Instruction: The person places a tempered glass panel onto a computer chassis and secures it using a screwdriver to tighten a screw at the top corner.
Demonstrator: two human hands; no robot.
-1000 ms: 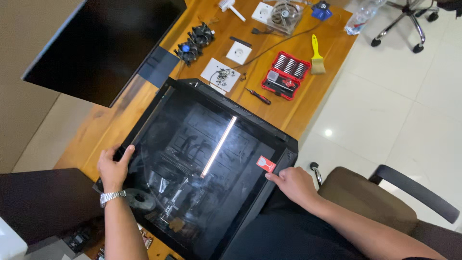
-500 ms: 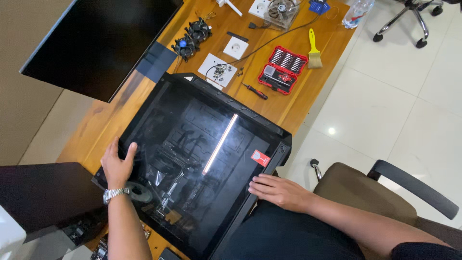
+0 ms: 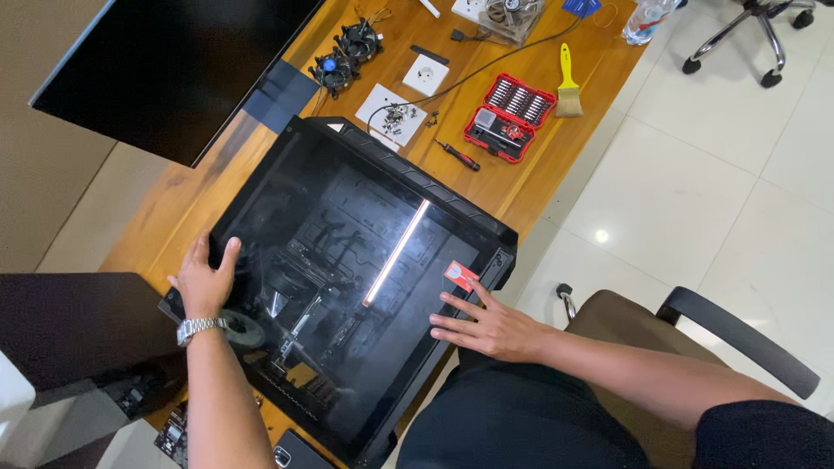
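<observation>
A black computer case (image 3: 347, 278) is lying flat on its side on the table, its dark glass panel (image 3: 365, 226) facing up — reflecting a bright strip of light. A small red sticker (image 3: 460, 275) is sitting just beyond the right fingers (image 3: 456, 306) — the left fingers (image 3: 213, 256) are pressing the opposite edge.

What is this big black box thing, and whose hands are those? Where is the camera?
The camera sits on a person's head and looks down, so these are that person's own hands. The big black box is a computer case lying on its side on a wooden desk; its top is a dark glass panel you can see parts through. The left hand rests flat on the glass at one edge, and the right hand rests flat near a small red sticker. Neither hand holds anything. Farther off lie a red screwdriver bit set, a yellow brush and two small cooling fans.
</observation>
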